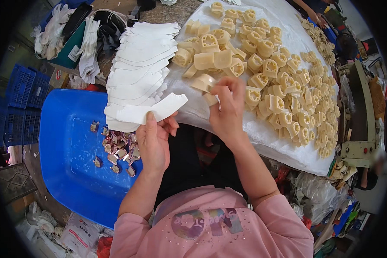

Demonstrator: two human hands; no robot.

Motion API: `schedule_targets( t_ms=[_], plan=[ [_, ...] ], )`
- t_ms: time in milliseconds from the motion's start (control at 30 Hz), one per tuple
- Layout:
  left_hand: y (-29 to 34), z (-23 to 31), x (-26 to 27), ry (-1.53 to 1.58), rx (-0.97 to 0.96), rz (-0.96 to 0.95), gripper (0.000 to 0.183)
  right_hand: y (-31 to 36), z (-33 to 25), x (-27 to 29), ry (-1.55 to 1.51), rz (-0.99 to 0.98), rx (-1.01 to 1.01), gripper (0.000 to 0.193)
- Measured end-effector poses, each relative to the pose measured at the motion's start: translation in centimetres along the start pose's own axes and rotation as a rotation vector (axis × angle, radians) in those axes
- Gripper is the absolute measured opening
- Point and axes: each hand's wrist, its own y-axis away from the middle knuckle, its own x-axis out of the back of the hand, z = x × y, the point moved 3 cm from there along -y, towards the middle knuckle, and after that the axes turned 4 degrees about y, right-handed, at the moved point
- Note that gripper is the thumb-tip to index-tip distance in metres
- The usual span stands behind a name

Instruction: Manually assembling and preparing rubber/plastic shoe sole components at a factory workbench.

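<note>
My left hand [154, 144] pinches a white curved strip [157, 109] between thumb and fingers, just over the near end of a fanned stack of similar white pieces [137, 64]. My right hand [229, 109] is closed on a cream plastic shoe heel [203, 82] at the near edge of the heel pile; motion blurs its outline and the fingertips. Many more cream shoe heels [269, 68], hollow-ended with ribs inside, lie heaped on the white-covered table [301, 157] ahead and to the right.
To my left a blue basin [66, 172] holds several shiny purple and gold heels [120, 148]. Blue crates [21, 86] and a green box [69, 53] with white material stand farther left. Clear plastic bags [318, 189] lie at right. Another person's arm [307, 9] shows at the far right.
</note>
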Motion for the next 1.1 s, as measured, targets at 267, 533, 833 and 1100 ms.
schedule_targets(
  t_ms=[267, 533, 833, 1100],
  plan=[
    [0.6, -1.2, -2.6, -0.524, -0.242, -0.334, 0.039, 1.8, -0.2, 1.3, 0.256, -0.266, 0.447, 0.032],
    [0.4, -3.0, -2.2, -0.742, -0.336, -0.496, 0.037, 1.2, 1.6, 2.1, 0.077, -0.260, 0.318, 0.048],
    [0.4, -2.3, -4.0, -1.194, -0.550, -0.521, 0.029, 1.9, 4.2, 1.8, -0.134, -0.074, -0.101, 0.030],
    [-0.2, -2.8, -3.0, -0.767, -0.166, -0.303, 0.032, 3.9, 2.3, 4.7, 0.192, 0.069, 0.191, 0.024]
  ],
)
